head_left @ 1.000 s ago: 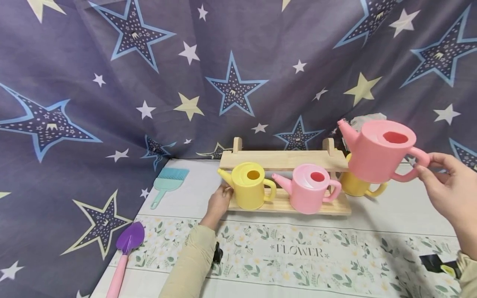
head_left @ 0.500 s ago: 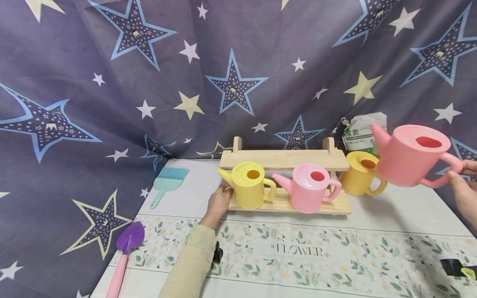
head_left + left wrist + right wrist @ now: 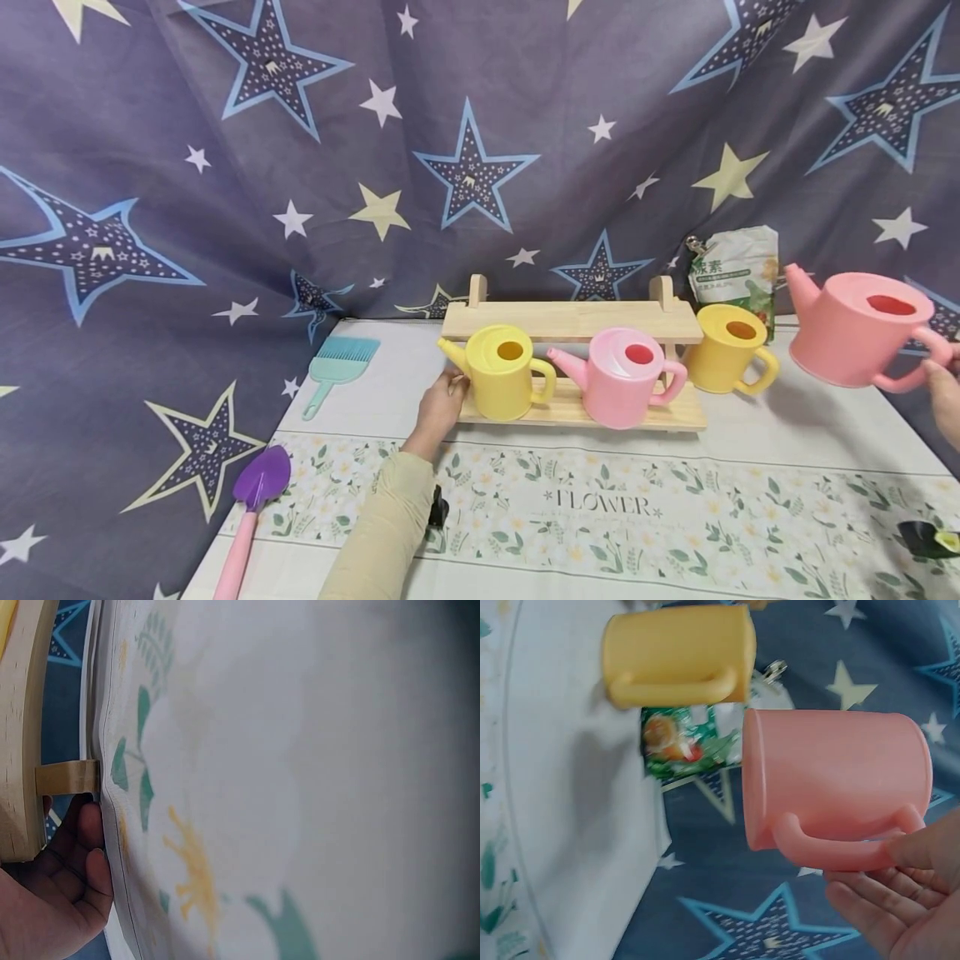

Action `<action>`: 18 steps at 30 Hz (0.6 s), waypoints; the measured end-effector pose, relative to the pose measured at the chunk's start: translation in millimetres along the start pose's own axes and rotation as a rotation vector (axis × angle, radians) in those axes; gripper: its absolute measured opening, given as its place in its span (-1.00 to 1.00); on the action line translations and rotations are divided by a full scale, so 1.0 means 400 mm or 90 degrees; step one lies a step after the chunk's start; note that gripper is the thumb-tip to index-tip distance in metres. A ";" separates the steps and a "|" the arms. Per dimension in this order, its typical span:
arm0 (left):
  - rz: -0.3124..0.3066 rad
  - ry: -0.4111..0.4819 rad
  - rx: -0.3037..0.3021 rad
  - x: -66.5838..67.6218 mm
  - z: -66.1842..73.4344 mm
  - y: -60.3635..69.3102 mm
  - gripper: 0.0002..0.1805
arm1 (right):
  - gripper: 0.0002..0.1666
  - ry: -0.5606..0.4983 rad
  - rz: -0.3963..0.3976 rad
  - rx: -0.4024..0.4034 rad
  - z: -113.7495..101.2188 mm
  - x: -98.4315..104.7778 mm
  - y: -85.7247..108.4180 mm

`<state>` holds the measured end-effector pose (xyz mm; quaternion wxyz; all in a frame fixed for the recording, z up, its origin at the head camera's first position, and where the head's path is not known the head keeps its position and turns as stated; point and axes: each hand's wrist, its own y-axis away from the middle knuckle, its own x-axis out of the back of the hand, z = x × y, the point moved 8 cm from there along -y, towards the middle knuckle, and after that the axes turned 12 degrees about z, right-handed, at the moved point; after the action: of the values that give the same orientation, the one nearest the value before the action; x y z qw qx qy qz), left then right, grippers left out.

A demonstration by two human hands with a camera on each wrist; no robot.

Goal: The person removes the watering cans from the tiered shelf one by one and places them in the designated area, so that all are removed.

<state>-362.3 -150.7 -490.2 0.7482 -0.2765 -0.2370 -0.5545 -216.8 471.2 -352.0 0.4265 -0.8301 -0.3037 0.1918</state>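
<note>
My right hand (image 3: 947, 392) pinches the handle of a pink watering can (image 3: 851, 333), which hangs in the air at the right, its spout to the left. In the right wrist view, thumb and fingers close on the top end of that handle. My left hand (image 3: 441, 412) grips the left end of a two-tier wooden shelf (image 3: 570, 321); the left wrist view has its fingers (image 3: 90, 825) curled under the lower board. On that board stand a yellow watering can (image 3: 498, 387) and another pink watering can (image 3: 618, 392).
Right of the shelf, another yellow watering can (image 3: 723, 354) stands before a white-and-green bag (image 3: 738, 271) with a clip. A turquoise brush (image 3: 341, 367) and a purple trowel (image 3: 258, 483) with a pink handle lie at left. Behind hangs a star-patterned curtain (image 3: 420, 83).
My right hand has carried the pink watering can to the right and lower, uncovering the yellow can and the bag. The left hand has stayed on the shelf.
</note>
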 end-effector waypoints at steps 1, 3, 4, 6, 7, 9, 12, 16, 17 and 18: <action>0.000 0.000 0.000 0.000 0.000 0.000 -0.58 | -0.75 0.016 0.008 -0.008 0.071 0.020 0.007; 0.002 -0.001 -0.001 0.001 0.000 0.000 -0.59 | -0.73 0.073 0.020 -0.043 0.169 0.049 0.019; 0.002 -0.001 -0.003 0.001 0.000 -0.001 -0.59 | -0.75 0.107 0.024 -0.052 0.189 0.055 0.022; 0.004 -0.003 -0.005 0.002 0.001 -0.002 -0.60 | -0.65 0.169 0.034 -0.057 0.267 0.077 0.034; 0.004 -0.004 -0.005 0.002 0.000 -0.003 -0.60 | -0.59 0.197 0.034 -0.066 0.308 0.086 0.041; 0.003 -0.005 -0.003 0.002 -0.001 -0.003 -0.60 | -0.63 0.248 0.019 -0.121 0.330 0.085 0.055; 0.000 -0.002 0.004 0.002 -0.002 -0.001 -0.58 | -0.79 0.340 -0.032 -0.204 0.504 0.117 0.090; -0.002 0.002 0.002 0.002 0.001 0.001 -0.58 | -0.61 0.406 -0.094 -0.246 0.520 0.107 0.123; -0.002 0.002 0.001 0.002 0.003 0.001 -0.58 | -0.62 0.407 -0.103 -0.245 0.501 0.099 0.126; -0.002 0.001 -0.001 0.002 0.004 0.000 -0.58 | -0.62 0.413 -0.111 -0.247 0.474 0.090 0.127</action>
<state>-362.0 -150.2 -488.7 0.7472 -0.2762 -0.2366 -0.5562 -282.3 584.4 -502.7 0.3502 -0.8839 -0.2533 -0.1788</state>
